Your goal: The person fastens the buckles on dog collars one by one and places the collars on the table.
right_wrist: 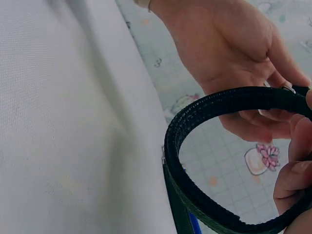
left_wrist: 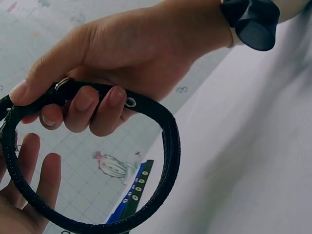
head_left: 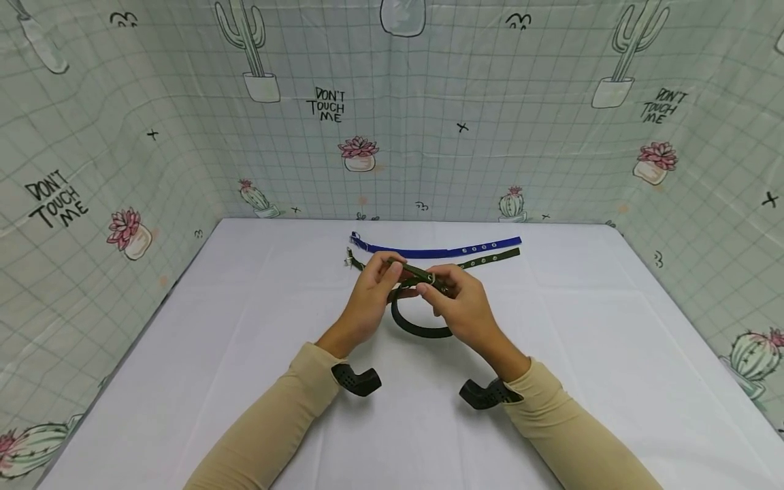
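Looped strap (head_left: 422,332) dark green; farthest strap (head_left: 436,254) blue; backdrop (head_left: 520,88) gridded, cactus-printed.

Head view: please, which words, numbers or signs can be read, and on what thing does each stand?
"DON'T TOUCH ME": on the patterned backdrop, three times.
"x": on the same backdrop, several times.
Looped strap, blue strap, flat green strap: no readable text.

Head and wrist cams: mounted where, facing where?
Head: worn on the head, facing forward and down at the table; left hand, right hand and sleeves show.
Left wrist: on that wrist, facing the looped dark green collar and right hand; left fingers at lower left.
Right wrist: on that wrist, facing the collar and left hand; right fingers at right.
Both wrist views share collar and table.
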Motion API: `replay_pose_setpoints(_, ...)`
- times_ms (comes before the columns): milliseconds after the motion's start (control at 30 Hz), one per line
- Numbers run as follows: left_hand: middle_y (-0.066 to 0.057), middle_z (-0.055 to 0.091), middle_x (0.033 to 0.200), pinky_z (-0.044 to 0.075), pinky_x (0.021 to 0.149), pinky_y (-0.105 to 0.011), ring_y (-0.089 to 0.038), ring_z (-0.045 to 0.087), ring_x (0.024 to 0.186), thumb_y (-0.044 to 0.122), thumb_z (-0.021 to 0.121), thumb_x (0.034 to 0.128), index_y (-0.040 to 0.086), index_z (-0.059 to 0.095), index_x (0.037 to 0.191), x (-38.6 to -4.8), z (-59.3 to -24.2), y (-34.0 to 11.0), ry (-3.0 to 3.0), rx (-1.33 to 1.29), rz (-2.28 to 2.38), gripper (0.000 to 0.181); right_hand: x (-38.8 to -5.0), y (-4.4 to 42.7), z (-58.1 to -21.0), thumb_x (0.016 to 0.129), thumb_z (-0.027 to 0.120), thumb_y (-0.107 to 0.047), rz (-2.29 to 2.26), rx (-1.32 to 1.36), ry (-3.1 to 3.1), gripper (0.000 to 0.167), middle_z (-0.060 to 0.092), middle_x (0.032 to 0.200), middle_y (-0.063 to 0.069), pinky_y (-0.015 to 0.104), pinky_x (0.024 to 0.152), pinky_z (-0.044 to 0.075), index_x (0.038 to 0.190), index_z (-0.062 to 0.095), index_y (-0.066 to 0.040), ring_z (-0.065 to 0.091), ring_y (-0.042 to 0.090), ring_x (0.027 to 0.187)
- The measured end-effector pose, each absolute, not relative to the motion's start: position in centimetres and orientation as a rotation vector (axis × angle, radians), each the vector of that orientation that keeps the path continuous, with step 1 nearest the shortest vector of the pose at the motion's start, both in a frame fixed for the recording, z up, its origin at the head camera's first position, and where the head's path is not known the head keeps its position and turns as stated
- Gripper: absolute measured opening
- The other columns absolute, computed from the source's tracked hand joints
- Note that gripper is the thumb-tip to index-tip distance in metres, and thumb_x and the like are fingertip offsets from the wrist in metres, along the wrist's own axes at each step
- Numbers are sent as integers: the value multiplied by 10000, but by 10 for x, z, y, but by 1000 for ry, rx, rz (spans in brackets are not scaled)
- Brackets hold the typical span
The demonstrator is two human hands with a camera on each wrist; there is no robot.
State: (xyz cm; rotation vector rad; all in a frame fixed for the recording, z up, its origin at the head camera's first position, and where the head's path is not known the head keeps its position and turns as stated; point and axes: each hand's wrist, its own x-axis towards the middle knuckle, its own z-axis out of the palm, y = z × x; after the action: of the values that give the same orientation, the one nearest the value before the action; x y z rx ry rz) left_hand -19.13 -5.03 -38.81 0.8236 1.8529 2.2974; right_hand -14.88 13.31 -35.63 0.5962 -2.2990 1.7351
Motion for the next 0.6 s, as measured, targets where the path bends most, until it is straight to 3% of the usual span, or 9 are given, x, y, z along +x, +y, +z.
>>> replay_pose_setpoints(233, -202, 625, 1197, 505, 981, -421, -271, 641, 1126, 283, 436, 1094, 30, 445, 1274, -193, -390, -49, 1805, 761, 2347, 311, -151, 136, -360, 950, 661, 1, 1766, 590, -2262, 196, 645, 819, 126, 243, 545, 427, 1130, 619, 66, 509, 127, 584)
replay_pose_setpoints(400, -223, 654, 1185, 504, 979, -416, -241, 670, 1062, 303, 442, 1092, -39, 422, 1298, -194, -390, -50, 1839, 725, 2347, 400, -151, 136, -360, 958, 653, -7, 1785, 591, -2249, 185, 670, 861, 160, 237, 547, 424, 1128, 618, 58, 508, 144, 587)
replay_pose_setpoints(600, -173, 702, 1117, 469, 1020, -415, -253, 661, 1096, 279, 443, 1094, -45, 443, 1278, -194, -388, -51, 1895, 695, 2364, 373, -151, 137, -359, 961, 655, -19, 1782, 585, -2250, 184, 669, 843, 147, 232, 542, 417, 1130, 624, 46, 506, 145, 582)
